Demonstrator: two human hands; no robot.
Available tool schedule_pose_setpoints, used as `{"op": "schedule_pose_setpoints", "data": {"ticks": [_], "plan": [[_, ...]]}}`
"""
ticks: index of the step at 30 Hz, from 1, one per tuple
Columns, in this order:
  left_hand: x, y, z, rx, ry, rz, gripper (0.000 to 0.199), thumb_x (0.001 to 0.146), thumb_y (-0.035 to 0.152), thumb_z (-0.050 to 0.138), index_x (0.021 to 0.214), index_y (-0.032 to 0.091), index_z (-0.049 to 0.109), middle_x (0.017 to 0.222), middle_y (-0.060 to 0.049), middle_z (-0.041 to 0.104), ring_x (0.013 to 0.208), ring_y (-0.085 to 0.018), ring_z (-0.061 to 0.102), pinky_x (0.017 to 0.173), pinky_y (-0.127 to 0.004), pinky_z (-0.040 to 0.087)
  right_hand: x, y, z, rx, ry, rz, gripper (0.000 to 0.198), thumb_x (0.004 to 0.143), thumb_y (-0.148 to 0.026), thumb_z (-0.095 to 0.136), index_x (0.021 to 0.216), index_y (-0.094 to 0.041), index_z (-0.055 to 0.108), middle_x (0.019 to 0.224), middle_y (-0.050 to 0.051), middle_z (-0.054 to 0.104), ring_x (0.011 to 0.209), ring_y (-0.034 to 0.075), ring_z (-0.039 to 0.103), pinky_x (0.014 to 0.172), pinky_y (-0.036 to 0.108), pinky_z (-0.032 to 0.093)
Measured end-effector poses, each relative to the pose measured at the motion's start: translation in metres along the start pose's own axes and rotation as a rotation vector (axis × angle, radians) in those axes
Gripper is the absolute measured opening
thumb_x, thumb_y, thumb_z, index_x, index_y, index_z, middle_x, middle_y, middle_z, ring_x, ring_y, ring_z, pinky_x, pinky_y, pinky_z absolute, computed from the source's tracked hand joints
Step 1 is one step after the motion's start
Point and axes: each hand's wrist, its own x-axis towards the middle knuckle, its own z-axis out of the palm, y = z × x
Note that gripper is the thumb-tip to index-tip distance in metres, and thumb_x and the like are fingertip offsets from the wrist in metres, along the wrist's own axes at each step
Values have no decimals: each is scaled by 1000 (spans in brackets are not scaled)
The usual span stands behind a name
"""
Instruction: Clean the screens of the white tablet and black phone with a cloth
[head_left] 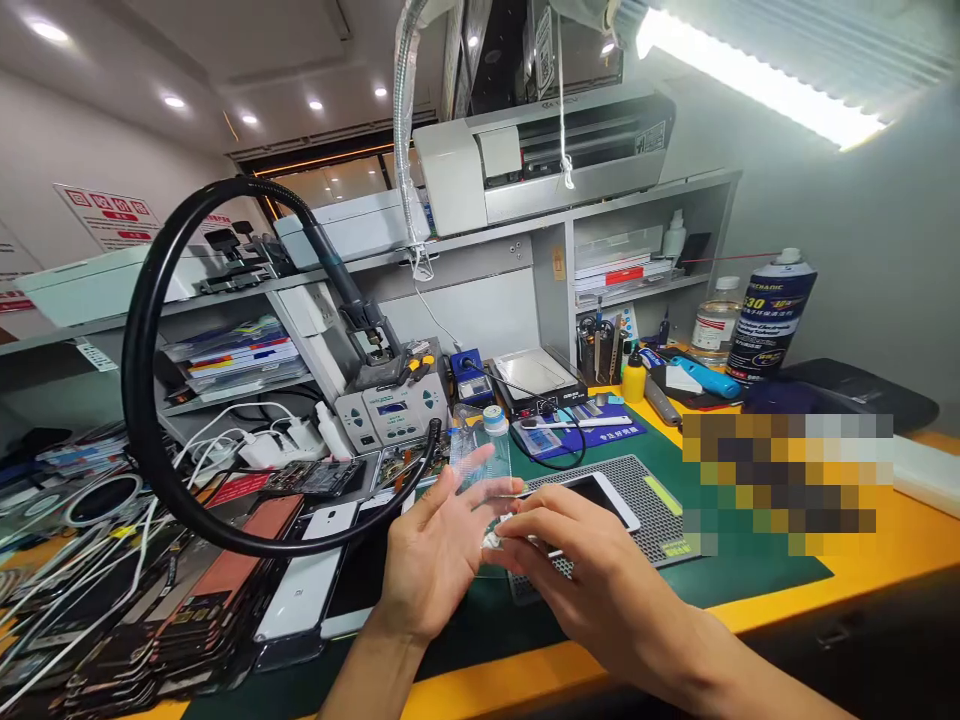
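My left hand (435,565) is palm up with its fingers spread, just left of the right hand. Its upper fingers overlap a clear sheet or bottle body; I cannot make out which is in front. My right hand (592,570) has its fingers bent together in a pinch on a small white wad (493,538), close against the left fingers. Behind the hands, a white phone (619,503) with a dark screen lies on a grey perforated mat (660,490). A clear bottle with a white cap (494,418) stands beyond the left fingertips.
A black hose (131,400) loops at the left from a rework station (394,410). Stacked phone parts (195,590) and a white phone (307,575) lie left. Spray can (772,320), yellow bottle (634,378) and blue mat (592,430) are behind. A green mat (765,580) covers the bench.
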Motion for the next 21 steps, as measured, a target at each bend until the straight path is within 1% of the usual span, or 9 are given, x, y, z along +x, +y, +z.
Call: {"op": "schedule_pose_setpoints", "data": {"ticks": [3, 5, 8, 11, 13, 16, 21], "plan": [[-1, -1, 2, 30, -26, -22, 46, 103, 38, 41, 143, 17, 45, 112, -18, 66, 94, -31, 69, 63, -42, 62, 3, 5, -2, 22, 32, 26, 15, 97, -15, 59, 100, -23, 72, 91, 4, 65, 82, 15, 63, 73, 27, 50], [-1, -2, 3, 46, -38, -38, 47, 102, 38, 41, 144, 18, 46, 113, -18, 66, 97, -32, 69, 63, -43, 63, 8, 8, -4, 44, 28, 70, 18, 97, -16, 59, 101, -25, 74, 86, 2, 62, 76, 14, 60, 69, 26, 48], [-2, -3, 3, 68, -70, -48, 46, 102, 38, 40, 143, 17, 49, 116, -18, 65, 102, -33, 67, 60, -43, 63, 16, 12, -8, 50, 47, 140, 16, 97, -18, 60, 95, -24, 75, 79, 1, 59, 70, 14, 57, 63, 26, 45], [-1, -5, 1, 77, -124, -48, 44, 102, 36, 39, 138, 17, 55, 115, -18, 66, 98, -31, 66, 59, -44, 64, 25, 16, -10, 39, 121, 156, 12, 96, -22, 63, 89, -21, 72, 79, 1, 62, 71, 14, 58, 64, 26, 45], [-1, -5, 1, 83, -147, -55, 43, 102, 37, 38, 135, 17, 58, 111, -17, 66, 94, -30, 65, 60, -43, 63, 28, 21, -10, 8, 168, 130, 12, 97, -23, 63, 89, -20, 71, 81, 2, 64, 72, 14, 58, 65, 26, 45], [0, -6, 1, 95, -166, -65, 45, 102, 39, 36, 133, 16, 59, 107, -18, 66, 92, -29, 65, 60, -42, 63, 27, 26, -7, -100, 213, 49, 14, 99, -21, 60, 90, -18, 70, 81, 3, 63, 73, 15, 58, 66, 27, 45], [2, -7, -4, 75, -166, -58, 45, 102, 38, 38, 136, 16, 57, 105, -16, 67, 93, -30, 65, 59, -44, 64, 16, 25, -6, -311, 197, -131, 18, 101, -17, 53, 100, -15, 71, 83, 6, 62, 72, 16, 55, 64, 28, 45]]}}
